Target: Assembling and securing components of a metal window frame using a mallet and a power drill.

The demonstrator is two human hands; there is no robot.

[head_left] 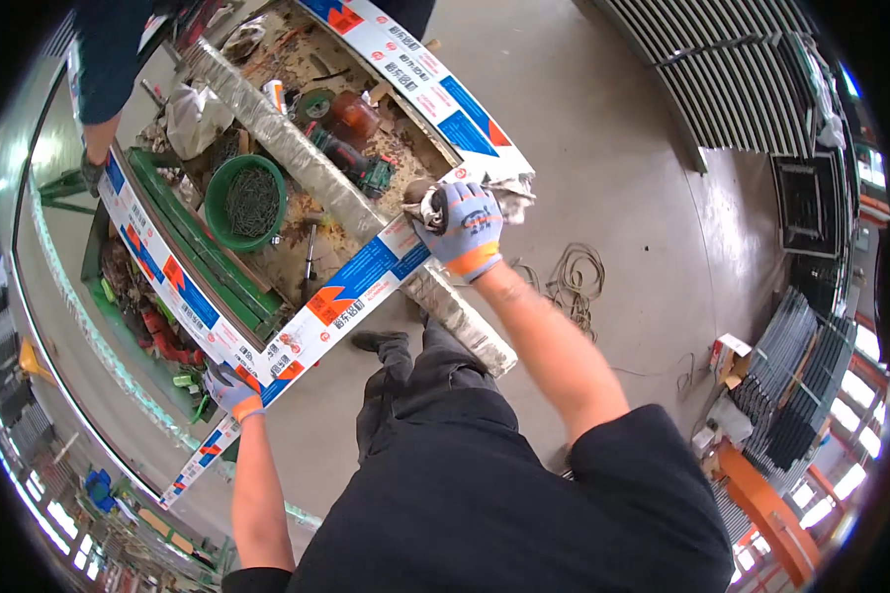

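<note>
A large rectangular frame (341, 301), its bars covered in white, blue and orange printed film, lies across a workbench. My left hand (233, 391), in a grey glove with an orange cuff, is closed around the frame bar near its left near corner. My right hand (465, 225), gloved alike, is at the right near corner. Its fingers curl over a brown, rounded thing (420, 195) with whitish wrapping, whose kind I cannot make out. Beneath the frame, a film-wrapped support beam (311, 163) runs across and sticks out toward me.
Inside the frame opening, the bench holds a green bowl (246, 202) of screws, a cordless drill (351, 163), a hammer (311, 257) and a plastic bag (196, 119). A co-worker's hand (93, 174) touches the frame's far left. Cable (578, 277) lies coiled on the floor; stacked profiles (791, 366) stand right.
</note>
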